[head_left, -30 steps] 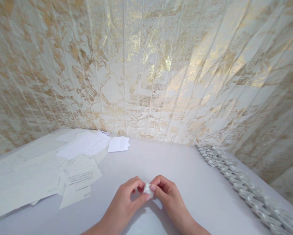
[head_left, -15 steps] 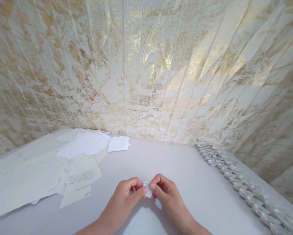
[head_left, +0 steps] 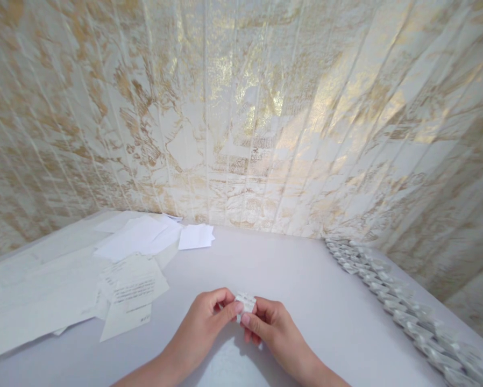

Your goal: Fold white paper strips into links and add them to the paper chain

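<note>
A small folded piece of paper [head_left: 246,302], whitish with faint grey print, is pinched between my two hands above the table [head_left: 265,263]. My left hand [head_left: 211,317] grips its left side with thumb and index finger. On its lower right, my right hand [head_left: 271,322] holds it with the thumb in front and the fingers behind. Parts of the paper are covered by the fingertips, so its exact folds cannot be made out.
Loose printed sheets [head_left: 43,301] and blank white sheets [head_left: 132,236] overlap at the left. A small stack of white paper pieces [head_left: 195,236] lies at the back. Long rows of folded paper pieces [head_left: 403,312] run along the right edge. A patterned curtain-like backdrop [head_left: 241,107] rises behind.
The folded paper has turned in my fingers and now shows a wider face. My right hand has shifted its thumb lower, with its fingers curling underneath. My left hand stays nearly in place.
</note>
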Available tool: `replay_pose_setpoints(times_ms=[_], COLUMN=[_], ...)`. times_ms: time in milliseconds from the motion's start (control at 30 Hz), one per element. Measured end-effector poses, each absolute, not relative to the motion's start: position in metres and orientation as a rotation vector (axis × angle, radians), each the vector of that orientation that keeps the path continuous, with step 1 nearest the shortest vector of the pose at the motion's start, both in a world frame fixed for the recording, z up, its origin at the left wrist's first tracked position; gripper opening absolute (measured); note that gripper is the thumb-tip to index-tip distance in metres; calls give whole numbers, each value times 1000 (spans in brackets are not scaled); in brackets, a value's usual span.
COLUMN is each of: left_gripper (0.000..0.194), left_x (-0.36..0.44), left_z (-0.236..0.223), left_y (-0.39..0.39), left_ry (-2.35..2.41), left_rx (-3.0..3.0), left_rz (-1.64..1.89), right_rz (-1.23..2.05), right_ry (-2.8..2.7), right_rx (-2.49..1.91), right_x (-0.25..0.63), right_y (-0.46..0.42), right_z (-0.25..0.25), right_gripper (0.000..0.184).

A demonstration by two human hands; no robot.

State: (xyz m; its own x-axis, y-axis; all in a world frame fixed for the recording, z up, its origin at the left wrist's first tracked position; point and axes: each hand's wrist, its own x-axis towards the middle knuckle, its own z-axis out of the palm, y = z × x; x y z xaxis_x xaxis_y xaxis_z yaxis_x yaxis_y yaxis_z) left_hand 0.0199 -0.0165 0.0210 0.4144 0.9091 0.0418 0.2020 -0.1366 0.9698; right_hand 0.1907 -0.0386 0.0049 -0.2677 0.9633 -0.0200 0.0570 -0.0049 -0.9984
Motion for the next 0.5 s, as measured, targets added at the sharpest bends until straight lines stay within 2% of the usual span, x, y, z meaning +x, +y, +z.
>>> replay_pose_setpoints(times_ms=[267, 500], left_gripper=[37, 24], left_x=[19, 18], left_z=[19, 19], left_y=[-16, -20], left_ry=[1063, 1019], left_rx=[1613, 1619], left_rz=[820, 803], right_rz=[1363, 1087], right_ry=[-1522, -1406], right_rx=[-1095, -1121], right_x=[197, 199], right_y=[-35, -33], right_z=[1, -1], right_gripper=[47, 39])
